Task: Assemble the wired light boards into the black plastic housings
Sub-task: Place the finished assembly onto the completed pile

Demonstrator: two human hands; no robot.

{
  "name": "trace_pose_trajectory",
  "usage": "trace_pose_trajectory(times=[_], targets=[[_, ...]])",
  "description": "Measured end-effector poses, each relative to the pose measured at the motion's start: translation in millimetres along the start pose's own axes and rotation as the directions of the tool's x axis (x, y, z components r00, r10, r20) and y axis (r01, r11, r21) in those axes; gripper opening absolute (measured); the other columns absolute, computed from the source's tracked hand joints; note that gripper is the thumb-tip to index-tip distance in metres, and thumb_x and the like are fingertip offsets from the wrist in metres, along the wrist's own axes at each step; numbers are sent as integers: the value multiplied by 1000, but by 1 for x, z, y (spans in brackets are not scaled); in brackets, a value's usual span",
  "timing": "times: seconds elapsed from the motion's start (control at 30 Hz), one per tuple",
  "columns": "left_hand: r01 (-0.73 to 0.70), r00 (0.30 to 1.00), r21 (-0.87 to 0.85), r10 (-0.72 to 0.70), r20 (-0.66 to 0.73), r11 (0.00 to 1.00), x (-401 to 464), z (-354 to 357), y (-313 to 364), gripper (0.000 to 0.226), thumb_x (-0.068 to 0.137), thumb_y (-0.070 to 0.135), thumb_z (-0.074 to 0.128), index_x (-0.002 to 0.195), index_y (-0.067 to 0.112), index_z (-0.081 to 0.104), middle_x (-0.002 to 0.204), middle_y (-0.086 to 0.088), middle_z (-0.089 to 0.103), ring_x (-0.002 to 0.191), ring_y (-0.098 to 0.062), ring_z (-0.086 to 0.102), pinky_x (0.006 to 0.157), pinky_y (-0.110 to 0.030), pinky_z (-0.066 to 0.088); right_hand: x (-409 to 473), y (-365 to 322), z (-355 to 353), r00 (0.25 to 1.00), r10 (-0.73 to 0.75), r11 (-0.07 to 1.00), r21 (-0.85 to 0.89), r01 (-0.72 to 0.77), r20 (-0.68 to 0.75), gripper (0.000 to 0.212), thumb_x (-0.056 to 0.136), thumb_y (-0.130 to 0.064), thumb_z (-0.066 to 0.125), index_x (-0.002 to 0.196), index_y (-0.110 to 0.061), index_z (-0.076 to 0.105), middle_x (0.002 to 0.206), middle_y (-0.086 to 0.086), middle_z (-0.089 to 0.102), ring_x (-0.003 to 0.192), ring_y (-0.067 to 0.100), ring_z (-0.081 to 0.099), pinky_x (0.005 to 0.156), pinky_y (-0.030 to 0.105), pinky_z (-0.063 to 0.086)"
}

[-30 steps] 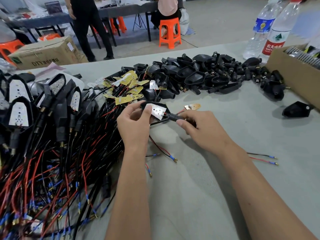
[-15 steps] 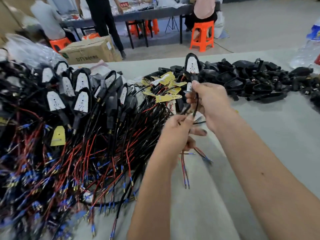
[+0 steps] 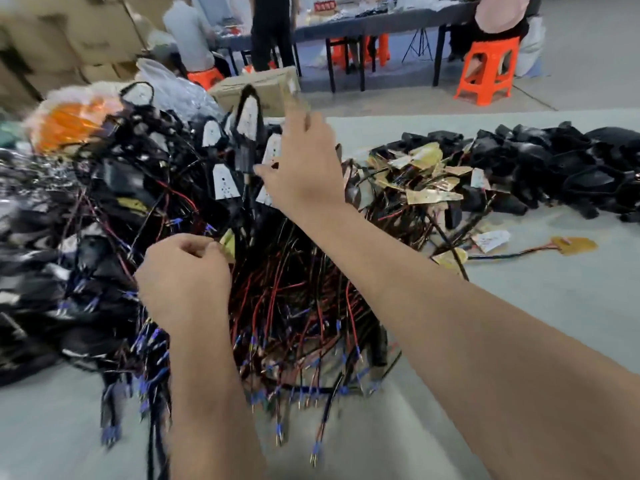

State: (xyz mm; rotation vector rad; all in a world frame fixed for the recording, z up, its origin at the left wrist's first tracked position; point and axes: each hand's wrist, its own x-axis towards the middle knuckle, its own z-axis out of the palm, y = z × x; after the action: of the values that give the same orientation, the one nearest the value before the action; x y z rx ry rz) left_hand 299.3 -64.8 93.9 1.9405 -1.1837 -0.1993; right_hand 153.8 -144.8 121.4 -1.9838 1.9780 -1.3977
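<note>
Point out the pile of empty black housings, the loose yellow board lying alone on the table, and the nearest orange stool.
Pile of empty black housings (image 3: 561, 161): head view, on a housing mid-pile.
Loose yellow board (image 3: 575, 244): head view, centre of its flat face.
Orange stool (image 3: 488, 69): head view, on its front, below the seat.

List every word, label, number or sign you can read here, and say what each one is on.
None can be read.
Cardboard box behind the pile: side print blurred.
Red sign on the far table: pale marks too small.
White tag on the table: reddish marks blurred.
Stacked cartons: printing blurred.
</note>
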Motion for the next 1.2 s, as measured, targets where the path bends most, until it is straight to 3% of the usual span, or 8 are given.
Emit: trace_pose_trajectory(times=[0.13,0.27,0.4,0.6,0.77,0.9,1.07,1.2], targets=[[8,1000,-17,-8,-3,1000,-1,10,-8,11,88,22,71,98,20,76,92,-3,73,84,-25,60,80,-34,48,3,7,22,959,-210,900,-347,265,189,56,99,-36,58,153,-29,43,167,11,22,154,36,17,113,50,38],[-28,996,-62,23,-91,998,0,19,2,21,90,24,67,110,21,71,108,-6,70,108,-35,60,85,-24,32,0,6,35,925,-158,920,-290,266,347,49,103,-32,48,152,-31,45,173,5,4,159,30,2,124,58,8],[-120,982,-90,105,-155,989,-8,25,24,24,86,16,61,108,20,72,104,-5,70,104,-32,59,78,-19,16,-3,4,25,940,-187,956,-170,241,284,43,103,-40,49,142,-26,58,169,7,25,157,25,14,125,51,17],[-247,969,-324,227,-99,913,-46,46,63,14,85,14,64,94,20,72,94,1,70,90,-21,65,85,-31,50,-53,51,-29,993,-1,997,82,11,-120,16,91,-8,60,86,-6,75,89,9,74,89,30,62,92,39,45],[-290,886,-417,407,223,861,-94,88,89,12,83,10,67,85,18,76,77,9,69,78,-12,66,81,-25,51,-95,126,-63,925,359,883,-276,-380,-125,24,94,-14,55,116,-12,65,117,12,63,111,34,50,90,40,40],[-332,812,-312,438,387,890,-117,123,99,20,86,7,63,98,18,75,99,-2,71,98,-21,65,93,-32,50,-103,158,-78,892,449,854,-315,-413,47,15,94,-12,58,106,-11,66,105,15,70,105,38,60,76,41,49],[-406,843,-112,419,336,907,-113,145,104,35,89,6,60,120,20,69,119,-9,60,114,-29,51,99,-34,40,-106,176,-109,884,456,882,-79,-465,-105,16,98,-13,60,96,-11,76,92,8,74,87,27,66,75,36,53],[-374,857,-88,380,349,923,-110,151,105,37,92,15,60,128,17,69,123,-11,59,120,-30,47,106,-37,40,-117,198,-135,826,549,836,85,-542,-127,20,98,-7,59,91,-13,77,78,-5,67,70,7,57,58,7,36]])
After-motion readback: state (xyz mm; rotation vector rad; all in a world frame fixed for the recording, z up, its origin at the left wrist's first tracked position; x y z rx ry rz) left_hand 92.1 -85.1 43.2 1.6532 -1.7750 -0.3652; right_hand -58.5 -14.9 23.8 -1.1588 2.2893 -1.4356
